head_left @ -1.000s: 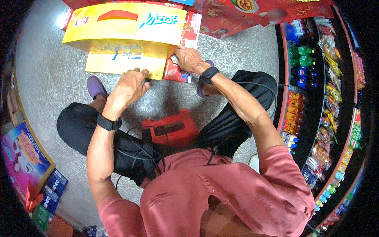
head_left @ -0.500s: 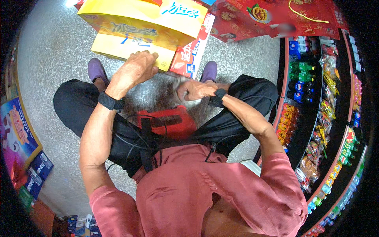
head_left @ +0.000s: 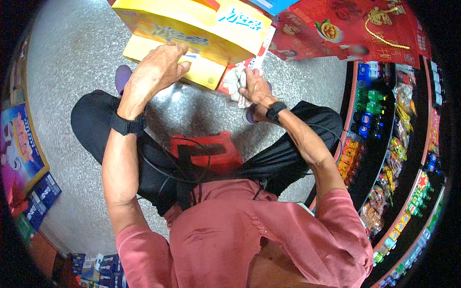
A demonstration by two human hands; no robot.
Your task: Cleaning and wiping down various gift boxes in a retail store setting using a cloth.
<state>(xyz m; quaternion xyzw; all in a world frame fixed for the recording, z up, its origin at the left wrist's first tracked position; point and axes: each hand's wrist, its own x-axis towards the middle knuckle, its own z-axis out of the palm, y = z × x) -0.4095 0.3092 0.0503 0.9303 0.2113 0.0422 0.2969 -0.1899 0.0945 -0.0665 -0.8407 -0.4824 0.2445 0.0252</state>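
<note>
1. At 9 o'clock, far left: a colourful printed panel [head_left: 20, 153], with dark blue boxes [head_left: 44, 197] toward 8. Both well apart from the hands.
2. 10–11 o'clock: left hand [head_left: 156, 72], palm down, fingers loosely bent, thumb apart; no grip seen. It lies over the lower yellow box [head_left: 204, 77], fingertips near the yellow carton [head_left: 201, 33]. Firm contact with the carton: cannot tell.
3. 11–12 o'clock: the yellow carton, above the lower box in view, at the top edge.
4. 12 o'clock: crumpled whitish cloth [head_left: 234, 81], over the near end of a red-and-white box [head_left: 250, 62], just beside the lower yellow box.
5. 1 o'clock: right hand [head_left: 258, 90], fingers bent onto the cloth, holding it. Judgement: cloth work under way at this end; which surfaces are done, and how much is left, cannot be told.
6. 1–2 o'clock: red gift bag [head_left: 345, 26], rope handle.
7. 2–3 o'clock: drink bottles [head_left: 366, 117], then snack packets [head_left: 401, 125].
</note>
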